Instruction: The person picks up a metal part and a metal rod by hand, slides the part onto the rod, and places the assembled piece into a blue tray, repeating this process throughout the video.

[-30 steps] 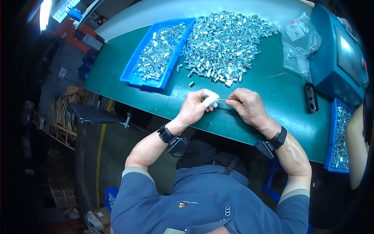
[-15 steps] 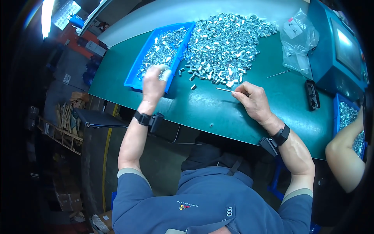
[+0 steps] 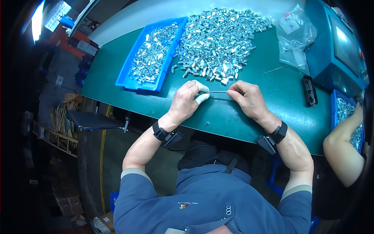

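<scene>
My right hand (image 3: pixel 249 99) pinches one end of a thin metal rod (image 3: pixel 219 91), which lies level just above the green tabletop. At the rod's other end, my left hand (image 3: pixel 187 99) is closed, with white coverings on its thumb and finger. Whatever sits between those fingertips is too small and covered to make out. Beyond my hands spreads a big heap of short silver metal pieces (image 3: pixel 220 43). A blue tray (image 3: pixel 121 78) holding more of the same pieces stands left of the heap.
At the right are a blue-green machine (image 3: pixel 321 50) with a screen, a clear plastic bag (image 3: pixel 296 33), a thin metal tool (image 3: pixel 275 70) and a black holder (image 3: pixel 309 90). Another person's arm (image 3: pixel 344 136) reaches over a second blue tray (image 3: pixel 334 105). The table's near edge runs below my wrists.
My left hand has come from the near end of the blue tray rightward to the rod's free end. My right hand still holds the rod. The view has shifted slightly.
</scene>
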`<state>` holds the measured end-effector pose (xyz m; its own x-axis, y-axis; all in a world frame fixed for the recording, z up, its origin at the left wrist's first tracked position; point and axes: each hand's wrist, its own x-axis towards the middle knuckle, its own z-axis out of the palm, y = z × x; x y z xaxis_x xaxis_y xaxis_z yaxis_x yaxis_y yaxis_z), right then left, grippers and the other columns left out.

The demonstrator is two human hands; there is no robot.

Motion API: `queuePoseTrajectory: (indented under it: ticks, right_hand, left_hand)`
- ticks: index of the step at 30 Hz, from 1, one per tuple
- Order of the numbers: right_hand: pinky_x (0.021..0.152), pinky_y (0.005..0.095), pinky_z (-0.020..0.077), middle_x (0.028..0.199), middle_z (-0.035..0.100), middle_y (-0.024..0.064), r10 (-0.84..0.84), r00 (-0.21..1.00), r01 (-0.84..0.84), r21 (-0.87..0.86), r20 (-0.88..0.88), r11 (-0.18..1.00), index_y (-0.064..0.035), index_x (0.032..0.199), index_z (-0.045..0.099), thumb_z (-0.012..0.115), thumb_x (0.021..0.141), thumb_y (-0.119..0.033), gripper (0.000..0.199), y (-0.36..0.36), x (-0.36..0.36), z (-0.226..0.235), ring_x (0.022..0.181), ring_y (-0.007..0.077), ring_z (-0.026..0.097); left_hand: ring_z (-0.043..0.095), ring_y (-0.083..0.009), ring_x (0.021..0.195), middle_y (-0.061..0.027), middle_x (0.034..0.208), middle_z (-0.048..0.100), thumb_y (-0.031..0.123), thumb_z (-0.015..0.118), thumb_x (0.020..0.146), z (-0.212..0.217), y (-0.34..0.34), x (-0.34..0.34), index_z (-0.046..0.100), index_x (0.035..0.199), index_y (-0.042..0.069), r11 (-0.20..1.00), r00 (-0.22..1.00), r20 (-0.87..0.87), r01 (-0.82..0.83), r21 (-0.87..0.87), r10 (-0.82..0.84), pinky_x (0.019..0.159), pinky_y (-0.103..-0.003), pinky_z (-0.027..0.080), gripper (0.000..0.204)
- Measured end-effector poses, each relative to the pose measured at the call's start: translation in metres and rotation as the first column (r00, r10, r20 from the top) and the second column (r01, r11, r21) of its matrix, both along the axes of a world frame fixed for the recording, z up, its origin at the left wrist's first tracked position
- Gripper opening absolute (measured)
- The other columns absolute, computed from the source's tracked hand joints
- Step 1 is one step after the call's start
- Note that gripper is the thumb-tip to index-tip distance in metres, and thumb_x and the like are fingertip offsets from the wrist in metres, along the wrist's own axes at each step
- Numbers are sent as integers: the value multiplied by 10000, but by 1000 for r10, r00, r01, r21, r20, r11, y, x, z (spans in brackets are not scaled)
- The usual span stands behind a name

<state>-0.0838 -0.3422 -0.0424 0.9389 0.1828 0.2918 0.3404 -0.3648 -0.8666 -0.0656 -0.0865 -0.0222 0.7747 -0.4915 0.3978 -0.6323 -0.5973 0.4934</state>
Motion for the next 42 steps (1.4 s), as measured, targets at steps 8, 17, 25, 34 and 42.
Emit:
queuePoseTrajectory:
  ticks: [8,17,25,34,42]
  right_hand:
    - [649,417,529,818,700,170,-1,996,0,16,85,1000,-33,883,719,726,927,-191,165,-1,1,1,730,344,690]
    - [585,424,494,687,673,140,0,999,0,1,-32,1000,-27,764,674,691,979,-278,331,0,-2,-5,630,332,666]
    - [522,337,465,602,655,70,10,997,-10,10,-73,1000,-13,746,688,645,1030,-289,399,5,-4,0,533,156,612]
    - [565,302,480,659,672,59,40,995,-34,64,-90,997,-9,818,713,651,1023,-254,325,-1,-3,-5,601,119,626]
    - [633,271,490,747,696,36,-34,998,41,125,-60,991,5,929,711,677,1015,-180,206,0,4,-5,695,95,624]
  left_hand:
    - [675,-270,818,-85,886,685,25,806,834,-3,-10,6,710,941,39,998,999,19,31,-63,-30,666,-369,538,144]
    - [668,-271,805,-95,878,684,8,816,815,2,-33,-2,701,931,22,986,991,24,134,-102,-132,656,-378,537,164]
    - [661,-301,797,-105,865,678,11,831,793,-1,-40,-7,687,911,19,992,991,96,101,-77,-93,673,-403,532,186]
    - [664,-318,820,-115,860,674,37,802,834,2,-31,-11,675,912,33,993,994,85,77,-88,-70,707,-413,533,149]
    - [694,-317,882,-115,911,711,92,792,854,17,77,37,717,959,69,955,927,244,-297,20,284,766,-415,554,132]
